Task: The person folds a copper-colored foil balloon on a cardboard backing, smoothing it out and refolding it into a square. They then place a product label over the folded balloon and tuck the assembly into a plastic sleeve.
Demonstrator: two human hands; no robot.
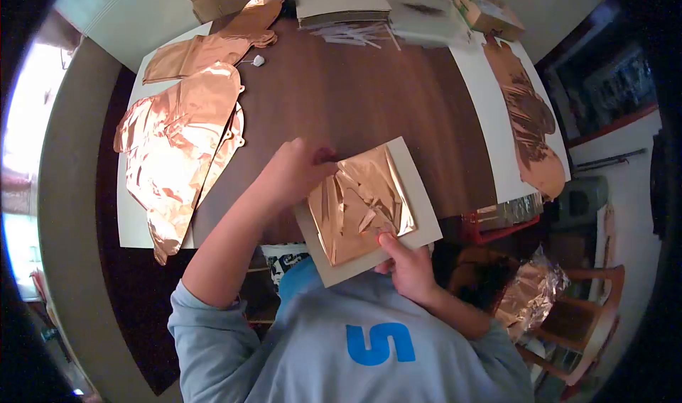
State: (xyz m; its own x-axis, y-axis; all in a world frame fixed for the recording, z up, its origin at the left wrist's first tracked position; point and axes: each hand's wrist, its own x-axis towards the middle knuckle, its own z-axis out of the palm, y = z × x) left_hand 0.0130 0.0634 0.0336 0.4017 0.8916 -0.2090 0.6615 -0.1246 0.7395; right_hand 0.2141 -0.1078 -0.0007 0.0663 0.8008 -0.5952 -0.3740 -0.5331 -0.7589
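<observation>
A grey cardboard sheet (419,190) is held tilted in front of my body, over the near edge of the table. On it lies a flat, folded copper-coloured foil balloon (355,218), creased and shiny. My right hand (410,267) grips the lower edge, thumb pressing on the foil and fingers under the card. At the upper left corner of the foil, my left hand (302,167) is closed with its fingers curled against the edge; its fingertips are partly hidden.
Flat copper foil balloons (181,133) cover the table's left side, and another foil balloon (526,112) lies on the right. A cardboard stack (342,5), white strips (348,34) and a small box (486,12) sit at the back. Crumpled foil (533,293) rests by a wooden chair (604,311).
</observation>
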